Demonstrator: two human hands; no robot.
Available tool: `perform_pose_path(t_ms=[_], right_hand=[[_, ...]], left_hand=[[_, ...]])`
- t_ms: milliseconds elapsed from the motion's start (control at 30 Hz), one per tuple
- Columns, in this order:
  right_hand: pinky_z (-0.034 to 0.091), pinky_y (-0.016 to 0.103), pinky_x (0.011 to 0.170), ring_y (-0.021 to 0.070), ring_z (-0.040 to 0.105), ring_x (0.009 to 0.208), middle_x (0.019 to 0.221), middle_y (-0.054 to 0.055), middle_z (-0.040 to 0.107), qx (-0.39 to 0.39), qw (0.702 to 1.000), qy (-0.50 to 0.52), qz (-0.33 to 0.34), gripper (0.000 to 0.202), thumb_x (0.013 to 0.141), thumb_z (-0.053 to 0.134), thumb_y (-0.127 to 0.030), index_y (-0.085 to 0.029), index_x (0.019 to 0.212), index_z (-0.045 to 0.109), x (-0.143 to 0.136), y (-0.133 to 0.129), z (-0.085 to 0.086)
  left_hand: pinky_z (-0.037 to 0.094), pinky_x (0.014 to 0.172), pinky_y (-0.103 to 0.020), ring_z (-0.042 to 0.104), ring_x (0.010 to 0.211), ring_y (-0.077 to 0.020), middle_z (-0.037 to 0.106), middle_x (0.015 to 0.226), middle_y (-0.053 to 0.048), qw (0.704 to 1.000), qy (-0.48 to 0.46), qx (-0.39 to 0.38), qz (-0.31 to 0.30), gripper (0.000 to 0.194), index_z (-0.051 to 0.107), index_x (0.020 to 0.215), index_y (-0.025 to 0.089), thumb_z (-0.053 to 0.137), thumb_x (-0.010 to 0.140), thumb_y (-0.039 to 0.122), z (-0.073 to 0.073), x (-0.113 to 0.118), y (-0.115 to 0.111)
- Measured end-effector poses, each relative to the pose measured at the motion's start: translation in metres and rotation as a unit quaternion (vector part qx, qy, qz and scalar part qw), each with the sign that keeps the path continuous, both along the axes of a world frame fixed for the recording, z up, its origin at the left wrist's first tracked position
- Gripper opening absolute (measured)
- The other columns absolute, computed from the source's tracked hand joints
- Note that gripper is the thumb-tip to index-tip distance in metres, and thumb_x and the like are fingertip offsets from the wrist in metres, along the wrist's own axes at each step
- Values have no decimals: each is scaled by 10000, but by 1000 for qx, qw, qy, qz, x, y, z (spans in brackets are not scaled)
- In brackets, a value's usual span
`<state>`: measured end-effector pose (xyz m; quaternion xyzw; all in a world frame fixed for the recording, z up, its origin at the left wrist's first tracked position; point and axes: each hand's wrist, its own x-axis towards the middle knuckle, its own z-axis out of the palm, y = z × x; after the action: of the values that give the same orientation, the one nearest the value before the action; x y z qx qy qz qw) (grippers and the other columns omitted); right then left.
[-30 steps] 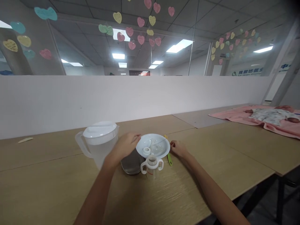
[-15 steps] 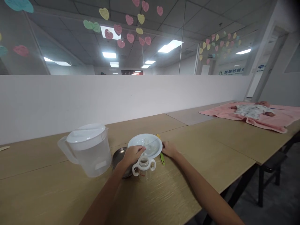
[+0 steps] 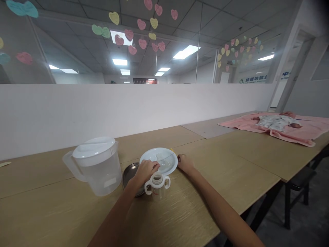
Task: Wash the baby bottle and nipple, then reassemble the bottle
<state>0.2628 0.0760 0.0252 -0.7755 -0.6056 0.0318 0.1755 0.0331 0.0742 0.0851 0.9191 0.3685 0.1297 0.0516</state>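
At edges of round white bowl (image 3: pixel 150 154), left hand (image 3: pixel 146 171) and right hand (image 3: pixel 185 164) with bent fingers; cannot tell if pinching. Rightward, open tan surface (image 3: pixel 218 168). No longer visible: green handle.

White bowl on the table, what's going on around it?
A person's left hand is over the near-left rim of the shallow white bowl; the right hand is at its right rim. Any grip is unclear. A clear bottle with white handles stands open in front, a translucent plastic pitcher with a white lid to the left.
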Motion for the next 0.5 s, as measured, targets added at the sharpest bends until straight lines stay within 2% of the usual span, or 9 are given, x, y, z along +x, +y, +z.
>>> perform_pose_path(t_ms=[167,300,500], right_hand=[[436,283,668,242,627,931,1050,148,649,-7,999,-4,-48,324,865,370,-275,-146,976,646,0,0,-1],[444,304,688,259,627,930,1030,150,654,-7,999,-19,-31,352,869,387,-355,-144,953,656,-1,-3,-1],[441,290,710,242,623,953,1022,133,669,-8,999,-40,-13,283,839,447,-302,-170,959,668,-2,-5,-1]], left_hand=[[347,733,-300,601,764,-208,700,768,-108,999,26,11,14,485,702,715,156,345,924,408,-1,0,0],[359,750,-323,610,755,-233,689,730,-134,996,54,48,53,569,691,652,153,321,913,498,-2,0,0],[351,823,-340,611,743,-225,688,699,-110,997,18,34,71,437,650,659,171,414,873,469,-8,-1,4]])
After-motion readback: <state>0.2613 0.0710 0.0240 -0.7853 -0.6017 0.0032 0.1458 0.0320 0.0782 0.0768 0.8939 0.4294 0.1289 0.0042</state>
